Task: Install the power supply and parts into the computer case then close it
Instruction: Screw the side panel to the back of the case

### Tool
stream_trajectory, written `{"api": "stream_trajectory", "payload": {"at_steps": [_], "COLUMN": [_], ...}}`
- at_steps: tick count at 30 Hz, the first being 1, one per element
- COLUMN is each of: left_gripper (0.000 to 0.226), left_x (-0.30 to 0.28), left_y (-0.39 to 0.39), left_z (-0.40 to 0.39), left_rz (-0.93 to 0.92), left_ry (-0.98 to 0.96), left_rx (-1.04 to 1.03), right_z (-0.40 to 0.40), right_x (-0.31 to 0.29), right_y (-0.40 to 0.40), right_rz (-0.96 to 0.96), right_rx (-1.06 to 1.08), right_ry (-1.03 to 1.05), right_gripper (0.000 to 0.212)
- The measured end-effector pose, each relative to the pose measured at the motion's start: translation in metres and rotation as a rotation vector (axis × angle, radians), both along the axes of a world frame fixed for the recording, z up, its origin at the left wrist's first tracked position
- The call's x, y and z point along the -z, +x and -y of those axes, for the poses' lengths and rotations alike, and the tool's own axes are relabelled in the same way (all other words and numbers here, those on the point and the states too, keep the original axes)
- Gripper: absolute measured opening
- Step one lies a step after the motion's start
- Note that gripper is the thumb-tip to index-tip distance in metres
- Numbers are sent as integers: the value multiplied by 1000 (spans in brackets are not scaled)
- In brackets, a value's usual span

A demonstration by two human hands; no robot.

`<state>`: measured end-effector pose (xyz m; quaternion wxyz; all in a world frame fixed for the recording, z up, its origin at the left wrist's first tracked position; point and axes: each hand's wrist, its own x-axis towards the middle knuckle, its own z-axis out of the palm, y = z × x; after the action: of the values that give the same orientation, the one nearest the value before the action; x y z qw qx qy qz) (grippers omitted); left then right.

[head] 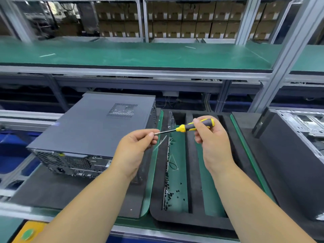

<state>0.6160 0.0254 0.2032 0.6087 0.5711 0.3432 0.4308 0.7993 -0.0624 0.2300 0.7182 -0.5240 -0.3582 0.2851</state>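
Observation:
A grey computer case lies on its side on a dark foam mat, its side panel on and its rear ports facing me. My right hand grips the yellow-and-grey handle of a screwdriver above the foam tray. My left hand pinches the tip of the screwdriver's metal shaft; whether a screw sits there is too small to tell. Both hands hover to the right of the case, apart from it.
A black foam tray with long slots holds small black screws and a clear plastic bag. A second, open case stands at the right. A green shelf runs above the bench.

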Motion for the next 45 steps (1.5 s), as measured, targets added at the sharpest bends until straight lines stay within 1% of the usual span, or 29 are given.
{"api": "stream_trajectory", "payload": {"at_steps": [3,8,10,12,13,15,18,20,21,22,26,28,30,32,35,39,45], "left_gripper": [28,23,33,44,47,44,36,41,48,53,63,64,64,62,61,61,58], "left_x": [-13,-26,-28,-27,-24,-17,-4,6,11,15,27,31,36,42,48,49,46], "left_y": [-25,-68,-85,-103,-113,-135,-169,-188,-196,-202,-210,-207,-204,-201,-197,-191,-175], "left_z": [-11,-30,-38,-47,-52,-63,-81,-93,-98,-103,-120,-128,-135,-136,-136,-136,-129], "left_rz": [8,32,44,-7,-69,-246,-594,-844,-934,-986,-1014,-1034,-1040,-1042,-1079,-1115,-1150], "left_ry": [71,152,161,179,200,283,519,699,768,812,950,1018,1037,1067,1131,1158,1123], "left_rx": [-33,-74,-72,-90,-95,-83,-25,72,118,157,251,307,351,349,336,334,310], "right_z": [-12,-34,-42,-51,-55,-62,-72,-79,-83,-86,-91,-90,-87,-83,-75,-63,-40], "right_x": [-5,-10,-8,-6,-5,-1,8,15,18,21,29,30,31,32,33,34,36], "right_y": [-18,-54,-68,-82,-88,-101,-122,-140,-149,-159,-188,-196,-200,-203,-204,-206,-212], "right_rz": [-68,-116,-158,-204,-222,-252,-293,-297,-294,-293,-293,-289,-310,-322,-352,-401,-456], "right_rx": [-118,-222,-228,-233,-231,-217,-166,-100,-67,-35,130,220,290,340,386,429,412], "right_ry": [28,-53,-72,-77,-81,-96,-129,-158,-167,-171,-152,-136,-119,-115,-116,-105,-94], "right_gripper": [10,9,11,11,10,11,13,13,14,15,14,14,13,13,14,18,19]}}
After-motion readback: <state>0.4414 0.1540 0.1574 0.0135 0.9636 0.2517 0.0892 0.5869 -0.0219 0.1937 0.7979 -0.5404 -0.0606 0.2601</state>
